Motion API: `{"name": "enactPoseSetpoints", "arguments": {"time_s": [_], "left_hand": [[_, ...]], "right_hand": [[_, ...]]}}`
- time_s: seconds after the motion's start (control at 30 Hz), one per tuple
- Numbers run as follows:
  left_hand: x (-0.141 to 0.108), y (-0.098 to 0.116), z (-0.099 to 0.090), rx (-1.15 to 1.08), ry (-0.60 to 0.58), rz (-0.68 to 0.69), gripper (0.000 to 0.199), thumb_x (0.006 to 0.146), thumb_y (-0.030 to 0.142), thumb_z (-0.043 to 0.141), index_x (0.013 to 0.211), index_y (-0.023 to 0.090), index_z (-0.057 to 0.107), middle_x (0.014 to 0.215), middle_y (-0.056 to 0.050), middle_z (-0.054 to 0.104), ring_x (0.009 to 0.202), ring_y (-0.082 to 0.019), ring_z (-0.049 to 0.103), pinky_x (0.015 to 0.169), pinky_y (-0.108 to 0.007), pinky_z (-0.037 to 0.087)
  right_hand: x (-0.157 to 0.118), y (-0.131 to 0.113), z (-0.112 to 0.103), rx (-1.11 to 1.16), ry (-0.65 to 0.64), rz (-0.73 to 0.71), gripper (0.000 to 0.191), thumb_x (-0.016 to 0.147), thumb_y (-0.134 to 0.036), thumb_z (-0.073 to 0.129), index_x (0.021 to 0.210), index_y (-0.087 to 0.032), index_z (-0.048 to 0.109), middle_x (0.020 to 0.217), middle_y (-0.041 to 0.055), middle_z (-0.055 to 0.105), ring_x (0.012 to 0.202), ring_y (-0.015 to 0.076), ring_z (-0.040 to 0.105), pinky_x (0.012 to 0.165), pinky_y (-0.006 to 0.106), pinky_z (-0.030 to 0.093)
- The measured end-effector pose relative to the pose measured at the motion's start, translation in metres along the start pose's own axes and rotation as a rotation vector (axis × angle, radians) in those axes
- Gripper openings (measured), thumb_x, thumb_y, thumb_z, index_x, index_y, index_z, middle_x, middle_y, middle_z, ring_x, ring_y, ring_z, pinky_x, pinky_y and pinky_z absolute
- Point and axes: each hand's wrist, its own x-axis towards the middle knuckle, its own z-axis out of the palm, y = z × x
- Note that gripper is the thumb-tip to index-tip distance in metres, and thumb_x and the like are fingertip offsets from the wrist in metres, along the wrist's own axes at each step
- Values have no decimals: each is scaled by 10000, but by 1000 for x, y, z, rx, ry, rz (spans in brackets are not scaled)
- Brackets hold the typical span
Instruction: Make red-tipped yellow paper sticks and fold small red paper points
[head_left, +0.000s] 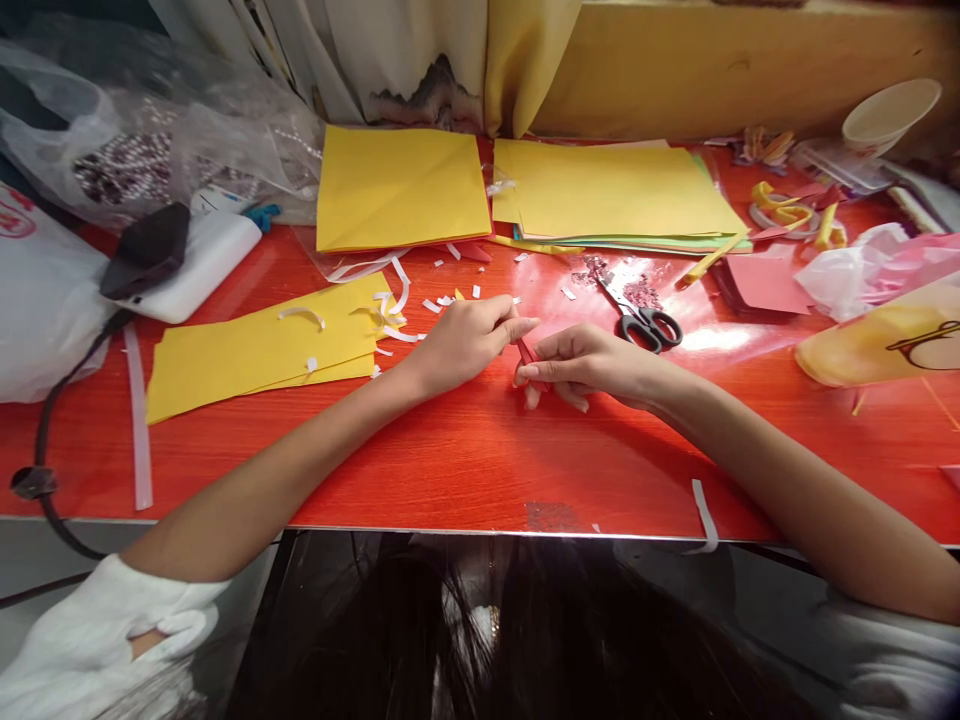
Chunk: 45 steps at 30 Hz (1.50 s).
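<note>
Between the fingers of my right hand (581,365) is a small, narrow piece of folded red paper (527,352), gripped near its lower end. My left hand (471,340) is closed in a pinch at the paper's upper end, thumb laid over it, so that end is partly hidden. Both hands are just above the red tabletop (450,450). Black-handled scissors (637,315) lie beyond my right hand, blades pointing away to the upper left. To the left of my left hand are cut yellow paper sheets (262,345) with curled white paper strips (397,290) at their right end.
Two stacks of yellow paper, a left stack (401,190) and a right stack (615,190), lie at the back. On the right are pink paper squares (761,280) and a yellow cup (847,345). A white power bank (195,265), a black cable (49,420) and plastic bags (45,310) are at left.
</note>
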Motion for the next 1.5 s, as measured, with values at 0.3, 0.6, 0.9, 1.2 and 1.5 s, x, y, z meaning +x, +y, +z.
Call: {"name": "enactPoseSetpoints", "arguments": {"time_s": [0.3, 0.6, 0.9, 1.2, 1.5], "left_hand": [[2, -7, 0, 12, -91, 35, 270, 852, 321, 495, 660, 132, 518, 591, 24, 511, 563, -74, 422, 557, -202, 280], [4, -9, -2, 30, -185, 50, 289, 856, 320, 468, 644, 131, 519, 562, 34, 460, 545, -66, 402, 542, -199, 264], [1, -11, 2, 18, -230, 152, 241, 847, 197, 447, 623, 128, 501, 559, 38, 461, 550, -57, 395, 549, -195, 283], [7, -17, 8, -386, -133, -153, 299, 794, 281, 565, 1052, 167, 468, 639, 41, 516, 526, -73, 468, 503, -199, 348], [5, -20, 10, -383, -60, -3, 216, 825, 222, 518, 1031, 182, 470, 685, 31, 521, 594, -66, 505, 566, -194, 397]], "right_hand": [[0, -3, -1, -37, -29, 22, 336, 826, -432, 557, 852, -111, 653, 821, 89, 710, 410, 46, 492, 378, 204, 307], [0, -2, 2, -85, 18, -10, 340, 847, -412, 527, 765, -112, 662, 817, 90, 712, 442, 62, 556, 401, 201, 349], [1, 0, -3, -68, -64, 1, 283, 829, -385, 566, 783, -120, 655, 815, 71, 709, 518, 76, 610, 467, 190, 441], [6, 5, 4, 10, 198, -20, 300, 799, -409, 601, 781, -110, 619, 661, 62, 676, 495, 100, 617, 422, 192, 441], [6, 5, -6, 69, 65, 11, 231, 795, -348, 619, 759, -119, 622, 756, 76, 697, 635, 128, 663, 619, 252, 550]]}}
